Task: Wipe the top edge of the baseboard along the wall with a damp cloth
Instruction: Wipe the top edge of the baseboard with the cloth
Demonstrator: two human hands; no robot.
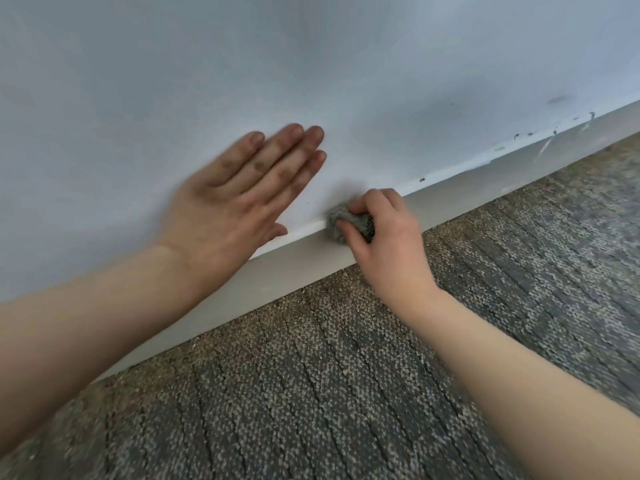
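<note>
Right hand (388, 237) bunches grey cloth (349, 221) — nubbly — on baseboard (277, 268).

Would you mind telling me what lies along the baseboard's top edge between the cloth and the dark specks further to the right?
In the head view, the top edge is bare between the cloth in the right hand and the nearest dark speck.

Carpeted indoor room, possibly an office, pale blue-white painted wall (311, 64), plain off-white baseboard (450, 199) along its foot, grey-brown ribbed loop-pile carpet (346, 393), dark scuffs on the wall
</note>
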